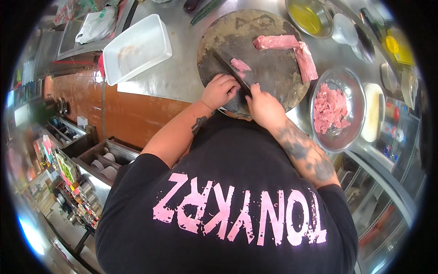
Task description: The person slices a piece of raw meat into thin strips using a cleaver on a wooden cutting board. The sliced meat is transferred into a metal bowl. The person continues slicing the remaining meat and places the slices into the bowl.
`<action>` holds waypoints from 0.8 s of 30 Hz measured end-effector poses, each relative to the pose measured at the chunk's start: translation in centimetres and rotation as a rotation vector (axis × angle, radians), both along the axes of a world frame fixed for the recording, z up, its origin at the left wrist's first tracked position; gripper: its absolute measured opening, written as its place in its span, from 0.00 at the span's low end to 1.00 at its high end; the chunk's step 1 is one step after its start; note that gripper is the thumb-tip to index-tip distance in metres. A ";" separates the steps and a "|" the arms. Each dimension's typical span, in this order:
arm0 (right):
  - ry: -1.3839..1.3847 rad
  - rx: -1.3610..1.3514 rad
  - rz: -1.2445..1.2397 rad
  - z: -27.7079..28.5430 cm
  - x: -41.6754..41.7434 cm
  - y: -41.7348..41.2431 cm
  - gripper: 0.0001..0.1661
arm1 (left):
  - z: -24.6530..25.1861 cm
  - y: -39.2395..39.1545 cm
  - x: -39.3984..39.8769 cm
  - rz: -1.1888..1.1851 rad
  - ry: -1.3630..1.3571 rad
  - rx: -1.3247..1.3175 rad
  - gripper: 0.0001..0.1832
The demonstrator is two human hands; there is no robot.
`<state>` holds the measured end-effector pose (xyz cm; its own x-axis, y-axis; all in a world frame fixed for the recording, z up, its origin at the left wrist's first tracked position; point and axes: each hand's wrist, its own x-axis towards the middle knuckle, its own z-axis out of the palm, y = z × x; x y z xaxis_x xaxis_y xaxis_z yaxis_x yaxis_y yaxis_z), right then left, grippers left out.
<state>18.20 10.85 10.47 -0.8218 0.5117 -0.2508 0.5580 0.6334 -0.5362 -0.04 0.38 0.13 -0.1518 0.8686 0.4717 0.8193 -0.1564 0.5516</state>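
My right hand (265,105) is closed round the handle of a knife (231,68), its dark blade slanting up and left over a round chopping block (273,80). Beside the blade, on its left, my left hand (220,90) rests with its fingers curled; whether it holds a piece of meat is hidden. Small pieces of raw meat (240,64) lie just right of the blade. Two long strips of raw meat (279,42) lie at the block's upper right, one reaching over its edge. A metal bowl (357,118) right of the block holds cut meat (330,108).
A white plastic tub (164,37) stands on the steel worktop (184,65) at the left. Behind the block lie a cucumber (207,12) and an eggplant (191,5). A metal bowl of yellow liquid (304,17) is at the upper right. Open drawers (106,159) are at the lower left.
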 end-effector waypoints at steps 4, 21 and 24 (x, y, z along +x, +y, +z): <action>-0.049 -0.063 -0.008 1.6 -0.9 1.9 0.17 | -0.2 -0.5 0.0 -0.014 -0.025 0.006 0.10; -0.148 -0.111 0.057 4.9 2.7 0.5 0.25 | -0.2 -0.2 -0.1 0.021 -0.070 0.004 0.09; -0.138 -0.117 0.030 5.1 2.5 0.1 0.17 | -0.2 0.0 -0.4 0.035 -0.051 -0.001 0.10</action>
<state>20.67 10.95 15.54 -0.7897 0.4484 -0.4186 0.6134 0.5885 -0.5267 -0.45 0.37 -0.10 -0.2065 0.8629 0.4613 0.7950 -0.1269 0.5932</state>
